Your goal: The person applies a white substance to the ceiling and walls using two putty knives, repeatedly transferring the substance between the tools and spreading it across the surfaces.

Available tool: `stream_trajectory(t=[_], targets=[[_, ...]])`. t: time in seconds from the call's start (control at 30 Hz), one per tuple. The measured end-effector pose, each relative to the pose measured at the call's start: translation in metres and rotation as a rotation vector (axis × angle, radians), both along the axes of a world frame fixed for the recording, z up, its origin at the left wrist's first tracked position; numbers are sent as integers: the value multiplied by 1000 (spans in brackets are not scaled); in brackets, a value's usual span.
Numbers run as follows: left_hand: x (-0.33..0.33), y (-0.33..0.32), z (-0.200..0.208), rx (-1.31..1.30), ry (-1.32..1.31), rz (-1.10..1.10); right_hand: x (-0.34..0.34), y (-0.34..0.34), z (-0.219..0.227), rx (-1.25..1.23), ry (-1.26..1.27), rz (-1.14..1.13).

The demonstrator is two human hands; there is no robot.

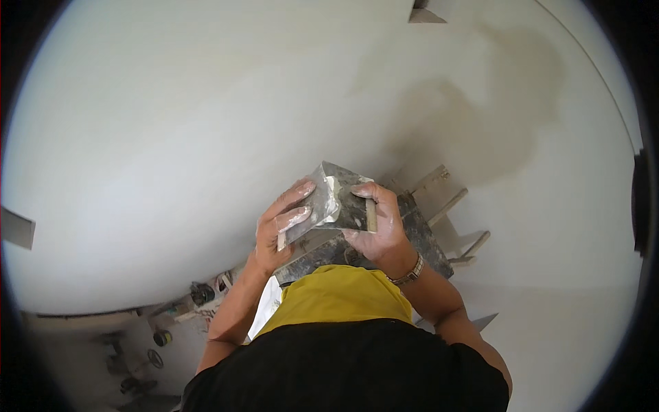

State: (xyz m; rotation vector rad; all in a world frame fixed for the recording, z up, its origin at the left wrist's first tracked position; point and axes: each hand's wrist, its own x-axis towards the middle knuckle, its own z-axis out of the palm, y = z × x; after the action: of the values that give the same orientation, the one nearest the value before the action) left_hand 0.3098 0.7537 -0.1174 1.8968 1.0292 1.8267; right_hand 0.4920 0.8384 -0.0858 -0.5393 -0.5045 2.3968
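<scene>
My left hand (273,223) is closed around a wide putty knife (310,209), a grey metal blade with a pale handle edge. In my right hand (384,230) I grip a second, darker wide putty knife (353,211), with a pale strip along its handle edge. The two blades meet at an angle in front of my chest. White putty (332,198) lies in a ragged band where they come together. Whitish smears cover the fingers of both hands, and a metal watch (410,270) sits on my right wrist.
Below my hands stands a dark, stained platform (427,237) with wooden legs (449,206) sticking out. A pale wall (171,137) fills the left and far side, with rectangular openings (17,228). Assorted tools and clutter (202,294) lie on the floor at lower left.
</scene>
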Motion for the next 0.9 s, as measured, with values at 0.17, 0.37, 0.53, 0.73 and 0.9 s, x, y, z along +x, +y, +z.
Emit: stream_trajectory(t=[0.17, 0.37, 0.53, 0.73, 0.9], targets=[[-50, 21, -19, 75, 134, -106, -11, 5, -23, 511, -40, -247], [-93, 43, -58, -104, 373, -75, 18, 22, 8, -72, -89, -167], [-24, 68, -62, -819, -1115, -371, 45, 15, -1, 3, -517, -534], [78, 105, -45, -1138, -1249, -697, 77, 6, -17, -62, -490, -454], [141, 128, -56, -1375, -1018, -797, 192, 48, -87, 182, -621, -507]])
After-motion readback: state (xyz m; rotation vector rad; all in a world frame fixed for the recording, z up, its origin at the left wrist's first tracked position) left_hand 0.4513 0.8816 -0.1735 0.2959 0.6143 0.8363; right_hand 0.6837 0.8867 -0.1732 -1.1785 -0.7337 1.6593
